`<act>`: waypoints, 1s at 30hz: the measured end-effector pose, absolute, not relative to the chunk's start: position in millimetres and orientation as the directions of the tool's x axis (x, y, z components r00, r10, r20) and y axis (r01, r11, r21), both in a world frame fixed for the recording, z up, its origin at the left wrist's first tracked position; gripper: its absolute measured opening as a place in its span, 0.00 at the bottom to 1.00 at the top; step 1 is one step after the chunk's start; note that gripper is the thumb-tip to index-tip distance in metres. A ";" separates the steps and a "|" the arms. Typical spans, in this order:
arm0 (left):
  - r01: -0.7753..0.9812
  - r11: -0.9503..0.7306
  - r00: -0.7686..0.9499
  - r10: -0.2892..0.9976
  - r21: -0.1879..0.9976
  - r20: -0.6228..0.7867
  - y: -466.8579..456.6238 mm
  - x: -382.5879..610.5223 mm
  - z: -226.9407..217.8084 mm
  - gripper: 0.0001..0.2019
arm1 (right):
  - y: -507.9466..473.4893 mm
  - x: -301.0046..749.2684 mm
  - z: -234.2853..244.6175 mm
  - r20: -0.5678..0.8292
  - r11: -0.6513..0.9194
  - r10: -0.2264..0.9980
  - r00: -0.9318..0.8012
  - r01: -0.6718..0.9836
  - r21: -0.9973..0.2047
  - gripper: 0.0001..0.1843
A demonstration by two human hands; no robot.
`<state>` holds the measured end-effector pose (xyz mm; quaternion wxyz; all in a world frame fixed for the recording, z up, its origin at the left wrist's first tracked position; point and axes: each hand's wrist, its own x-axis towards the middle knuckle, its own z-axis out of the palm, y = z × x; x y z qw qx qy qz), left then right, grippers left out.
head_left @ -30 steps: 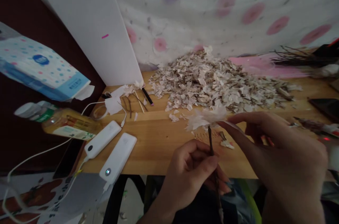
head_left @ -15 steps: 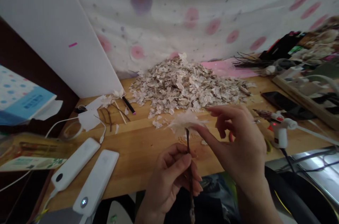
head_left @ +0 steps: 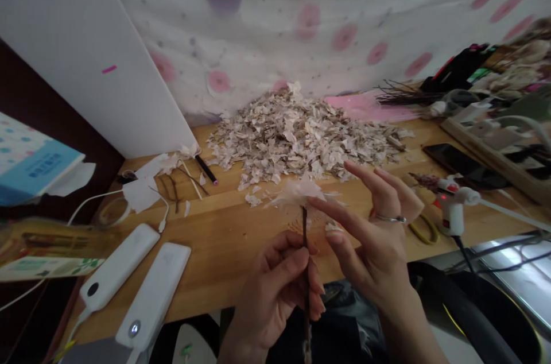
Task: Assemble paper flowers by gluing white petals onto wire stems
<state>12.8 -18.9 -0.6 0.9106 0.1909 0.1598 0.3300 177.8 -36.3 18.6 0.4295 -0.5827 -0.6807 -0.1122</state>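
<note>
Pale feathery tuft (head_left: 297, 192) crowns a thin dark stem (head_left: 305, 229) the left grip (head_left: 275, 286) pinches, right grip (head_left: 379, 255) spread.

There are 2 hands (head_left: 278, 286) (head_left: 383, 255) and 2 power banks (head_left: 121, 265) (head_left: 155, 292).

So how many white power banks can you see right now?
2. Both lie on the left of the table: the dark-buttoned power bank and, to its right, the lit-display power bank. More could be hidden from this view.
</note>
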 end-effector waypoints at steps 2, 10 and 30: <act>-0.534 0.711 0.741 0.654 0.456 -0.153 -19.9 14.0 -0.7 0.05 | -36.2 178.0 19.7 0.707 0.286 0.705 0.048 0.894 -0.346 0.18; -0.545 0.701 0.741 0.659 0.460 -0.126 -26.0 14.6 0.7 0.05 | -39.9 175.2 21.8 0.700 0.332 0.714 0.027 0.867 -0.372 0.24; -0.510 0.727 0.761 0.631 0.459 -0.154 -30.3 12.4 6.0 0.06 | -49.2 192.3 28.8 0.711 0.352 0.704 0.010 0.864 -0.361 0.27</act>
